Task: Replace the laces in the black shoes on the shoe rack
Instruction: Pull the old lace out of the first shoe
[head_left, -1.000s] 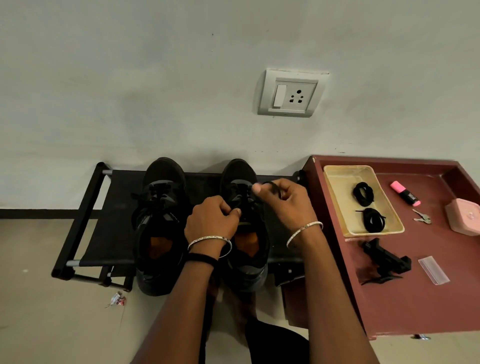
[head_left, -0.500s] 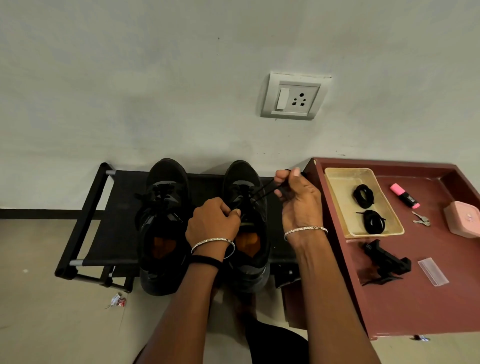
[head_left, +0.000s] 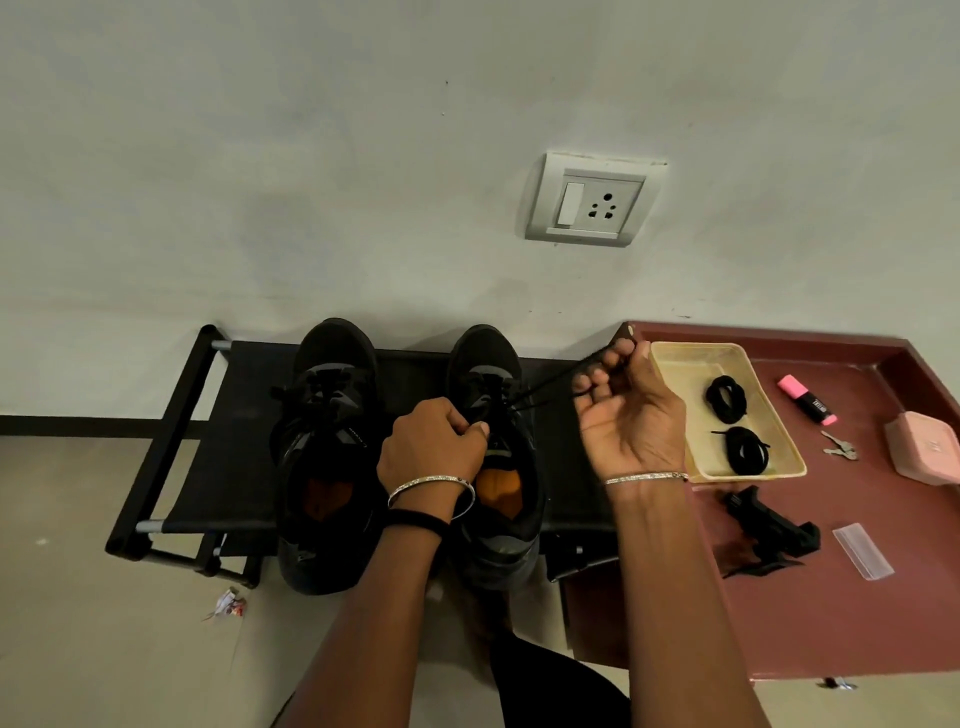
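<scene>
Head: left hand (head_left: 431, 447) grips shoe (head_left: 487, 358), right hand (head_left: 631, 421) lace (head_left: 550, 385), at table (head_left: 831, 618) edge.

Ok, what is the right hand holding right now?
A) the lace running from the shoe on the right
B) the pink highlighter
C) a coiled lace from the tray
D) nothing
A: the right hand pinches the lace stretched taut from the right shoe, which the left hand grips; the coiled laces lie untouched in the tray.

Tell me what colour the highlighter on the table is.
The highlighter is pink and black; head view shows it.
</scene>
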